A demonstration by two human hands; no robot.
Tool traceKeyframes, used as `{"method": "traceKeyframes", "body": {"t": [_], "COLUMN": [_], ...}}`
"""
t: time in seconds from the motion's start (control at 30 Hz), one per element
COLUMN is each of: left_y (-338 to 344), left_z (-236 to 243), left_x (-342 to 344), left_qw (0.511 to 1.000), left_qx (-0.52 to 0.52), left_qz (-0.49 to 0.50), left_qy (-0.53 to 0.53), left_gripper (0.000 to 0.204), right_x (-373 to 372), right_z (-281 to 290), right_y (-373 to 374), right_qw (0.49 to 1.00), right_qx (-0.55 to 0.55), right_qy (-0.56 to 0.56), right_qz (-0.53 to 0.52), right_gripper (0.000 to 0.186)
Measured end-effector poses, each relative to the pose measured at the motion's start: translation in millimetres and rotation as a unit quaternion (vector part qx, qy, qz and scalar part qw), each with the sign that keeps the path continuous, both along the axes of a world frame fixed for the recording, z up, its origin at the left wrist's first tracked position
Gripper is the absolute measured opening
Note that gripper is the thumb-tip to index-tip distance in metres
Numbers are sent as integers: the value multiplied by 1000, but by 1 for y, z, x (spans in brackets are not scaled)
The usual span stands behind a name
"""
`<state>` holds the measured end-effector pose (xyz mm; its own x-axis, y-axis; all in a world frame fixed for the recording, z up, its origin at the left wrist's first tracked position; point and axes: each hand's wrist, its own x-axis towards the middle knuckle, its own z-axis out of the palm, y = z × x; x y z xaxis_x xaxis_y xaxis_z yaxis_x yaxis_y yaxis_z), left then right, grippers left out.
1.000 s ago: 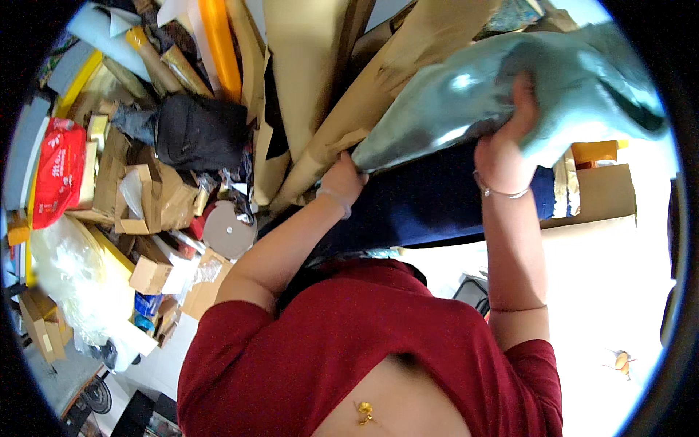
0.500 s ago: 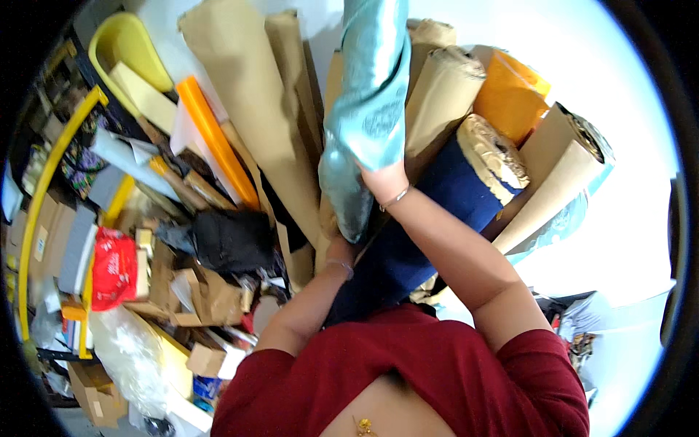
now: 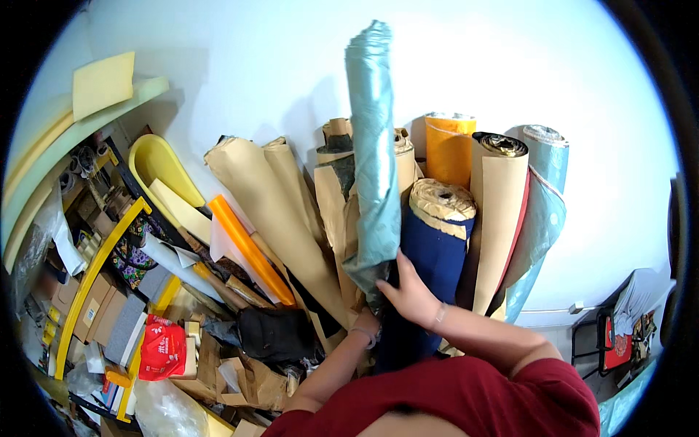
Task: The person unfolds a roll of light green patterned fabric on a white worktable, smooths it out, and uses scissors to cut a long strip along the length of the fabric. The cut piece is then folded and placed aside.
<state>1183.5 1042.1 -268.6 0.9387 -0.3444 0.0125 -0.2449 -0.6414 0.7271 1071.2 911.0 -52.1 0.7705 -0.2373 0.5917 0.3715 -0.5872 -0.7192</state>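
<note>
A shiny teal fabric roll stands nearly upright in front of me, its top rising above the other rolls. Its lower end is dark and bunched. My right hand is open at the roll's lower right side, with the thumb and fingers spread apart and their tips against the fabric. Low down by the roll's bottom end is my left hand; its fingers are hidden, so their grip does not show. Just right of the teal roll stands a navy blue roll with a tan wrapped top.
Tan paper-wrapped rolls lean at the left; an orange roll, a tan roll and a light blue roll stand right. A black bag, cardboard boxes and a red package crowd the lower left.
The teal roll's lower end sits lower among the rolls, and its top now shows. My right hand has loosened from wrapping the fabric to spread fingers. The view has tilted up.
</note>
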Motion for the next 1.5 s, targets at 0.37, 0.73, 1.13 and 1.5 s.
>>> {"method": "traceKeyframes", "body": {"t": [0.37,0.73,1.13,1.5], "left_y": [-38,-23,-60,6], "left_z": [74,78,82,254], "left_x": [23,111,64,-66], "left_qw": [959,941,976,935], "left_qx": [-198,279,199,20], "left_qz": [52,100,-84,-245], "left_qy": [-194,-161,-29,255], "left_gripper": [48,40,39,15], "right_x": [-115,-188,-232,-356], "right_z": [135,212,185,142], "right_y": [-64,-97,-157,-248], "right_qw": [928,856,931,993], "right_qx": [-31,61,42,98], "right_qy": [31,-187,-17,27], "right_qz": [369,477,362,59], "right_gripper": [36,14,22,36]}}
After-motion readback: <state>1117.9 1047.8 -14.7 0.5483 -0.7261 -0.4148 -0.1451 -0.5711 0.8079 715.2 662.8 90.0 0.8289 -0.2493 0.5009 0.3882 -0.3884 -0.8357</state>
